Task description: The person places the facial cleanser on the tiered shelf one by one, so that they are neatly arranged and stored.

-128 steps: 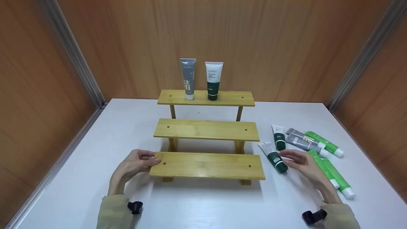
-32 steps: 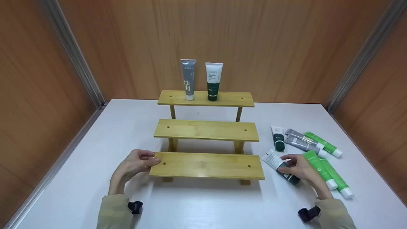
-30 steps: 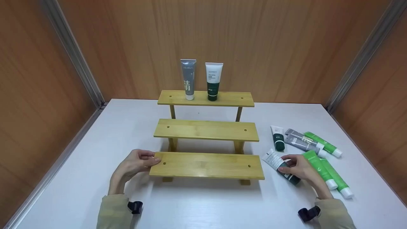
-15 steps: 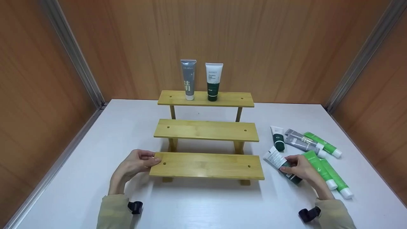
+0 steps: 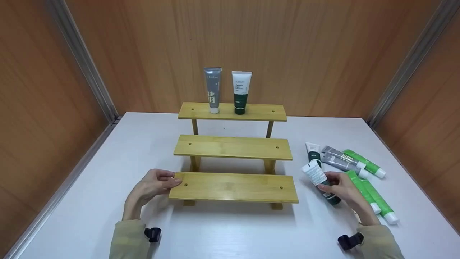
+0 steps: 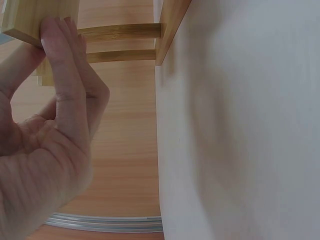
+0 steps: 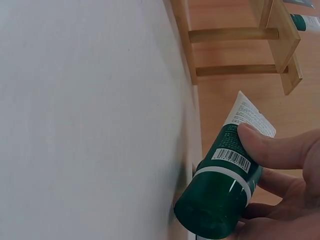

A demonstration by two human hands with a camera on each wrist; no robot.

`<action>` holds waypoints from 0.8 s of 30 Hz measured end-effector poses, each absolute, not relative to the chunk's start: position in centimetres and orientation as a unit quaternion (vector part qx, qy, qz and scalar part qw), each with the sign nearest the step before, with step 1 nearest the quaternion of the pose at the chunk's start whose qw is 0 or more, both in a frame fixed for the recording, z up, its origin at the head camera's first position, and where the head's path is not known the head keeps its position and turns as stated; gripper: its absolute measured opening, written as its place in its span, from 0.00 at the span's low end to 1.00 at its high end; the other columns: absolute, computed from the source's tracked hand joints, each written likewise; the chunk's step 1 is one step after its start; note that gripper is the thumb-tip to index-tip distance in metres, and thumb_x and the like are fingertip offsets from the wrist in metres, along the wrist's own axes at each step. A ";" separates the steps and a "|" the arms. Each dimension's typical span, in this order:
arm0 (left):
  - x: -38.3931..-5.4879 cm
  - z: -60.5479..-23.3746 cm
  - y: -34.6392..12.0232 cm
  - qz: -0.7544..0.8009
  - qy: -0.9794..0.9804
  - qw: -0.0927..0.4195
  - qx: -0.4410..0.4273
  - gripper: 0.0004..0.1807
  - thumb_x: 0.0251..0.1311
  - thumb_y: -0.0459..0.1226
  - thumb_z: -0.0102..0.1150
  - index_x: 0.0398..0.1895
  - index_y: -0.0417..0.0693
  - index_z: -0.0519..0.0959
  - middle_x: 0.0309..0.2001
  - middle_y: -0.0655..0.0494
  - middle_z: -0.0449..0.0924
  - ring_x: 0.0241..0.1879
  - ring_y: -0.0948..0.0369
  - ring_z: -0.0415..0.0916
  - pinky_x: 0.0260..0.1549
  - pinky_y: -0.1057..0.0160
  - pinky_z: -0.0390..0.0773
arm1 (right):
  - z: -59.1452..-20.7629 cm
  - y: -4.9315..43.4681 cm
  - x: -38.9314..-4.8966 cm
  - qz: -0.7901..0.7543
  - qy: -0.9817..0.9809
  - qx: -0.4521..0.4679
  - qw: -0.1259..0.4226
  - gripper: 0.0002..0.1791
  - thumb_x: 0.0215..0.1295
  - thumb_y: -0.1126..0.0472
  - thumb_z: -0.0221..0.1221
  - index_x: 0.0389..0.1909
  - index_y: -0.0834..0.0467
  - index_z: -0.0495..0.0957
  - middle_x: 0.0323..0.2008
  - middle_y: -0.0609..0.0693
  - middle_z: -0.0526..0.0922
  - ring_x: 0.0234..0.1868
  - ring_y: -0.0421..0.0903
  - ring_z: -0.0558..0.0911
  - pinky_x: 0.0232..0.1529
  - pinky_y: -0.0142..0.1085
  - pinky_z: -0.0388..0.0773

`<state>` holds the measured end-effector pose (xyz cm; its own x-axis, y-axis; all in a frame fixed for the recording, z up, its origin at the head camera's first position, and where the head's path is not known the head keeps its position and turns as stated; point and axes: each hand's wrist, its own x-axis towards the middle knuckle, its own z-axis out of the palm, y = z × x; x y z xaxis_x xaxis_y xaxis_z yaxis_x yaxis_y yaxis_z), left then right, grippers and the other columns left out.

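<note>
My left hand (image 5: 154, 187) pinches the left end of the bottom shelf of a three-tier bamboo stand (image 5: 233, 187); the left wrist view shows thumb and fingers on the board's end (image 6: 37, 22). On the right, my right hand (image 5: 343, 190) holds a white and dark green squeeze tube (image 5: 314, 173) between thumb and fingers. Its white crimped end is raised and its green cap points down toward the front right. In the right wrist view the tube's printed back with a barcode (image 7: 231, 159) faces the camera. A grey tube (image 5: 212, 90) and a white-and-green tube (image 5: 241, 91) stand upright on the top shelf.
Behind the held tube lies another white-and-green tube (image 5: 313, 153). Grey tubes (image 5: 341, 160) and several bright green tubes (image 5: 381, 201) lie at the right of the white table (image 5: 230, 233). Wood-panelled walls (image 5: 287, 54) enclose the back and sides.
My right hand has taken hold of the near white-and-green tube, turned its printed back up and tilted its white end upward. The left hand has stayed on the shelf.
</note>
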<state>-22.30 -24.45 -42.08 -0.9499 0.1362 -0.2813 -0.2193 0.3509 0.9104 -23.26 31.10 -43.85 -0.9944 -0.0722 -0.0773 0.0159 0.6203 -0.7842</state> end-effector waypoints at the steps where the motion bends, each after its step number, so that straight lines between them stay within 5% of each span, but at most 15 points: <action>1: -22.3 -42.1 -24.5 0.569 0.807 0.156 -0.025 0.35 0.61 0.40 0.70 0.62 0.25 0.68 0.52 0.40 0.82 0.43 0.63 0.83 0.45 0.64 0.86 | -43.8 31.1 -23.3 -0.440 0.897 -0.015 0.048 0.28 0.60 0.68 0.66 0.59 0.77 0.72 0.46 0.62 0.84 0.38 0.38 0.76 0.38 0.26 0.76; 6: -22.3 -42.3 -24.5 0.567 0.809 0.155 -0.023 0.35 0.61 0.40 0.68 0.63 0.25 0.67 0.52 0.41 0.81 0.42 0.64 0.83 0.45 0.64 0.86 | -43.6 31.1 -23.3 -0.464 0.885 -0.010 0.045 0.29 0.60 0.67 0.67 0.60 0.76 0.72 0.46 0.56 0.85 0.39 0.35 0.77 0.40 0.25 0.77; 13: -22.3 -42.1 -24.5 0.571 0.806 0.155 -0.022 0.35 0.61 0.41 0.69 0.63 0.25 0.68 0.49 0.43 0.81 0.43 0.63 0.83 0.47 0.62 0.86 | -43.0 31.1 -23.3 -0.478 0.877 -0.007 0.050 0.32 0.64 0.64 0.66 0.66 0.72 0.69 0.57 0.63 0.81 0.44 0.33 0.78 0.46 0.22 0.76; 24: -22.2 -42.1 -24.5 0.583 0.797 0.157 -0.021 0.34 0.61 0.39 0.69 0.63 0.24 0.67 0.49 0.44 0.82 0.42 0.64 0.83 0.44 0.66 0.85 | -41.7 30.7 -23.5 -0.526 0.850 -0.009 0.044 0.36 0.65 0.63 0.66 0.70 0.72 0.64 0.51 0.46 0.82 0.47 0.32 0.77 0.52 0.26 0.75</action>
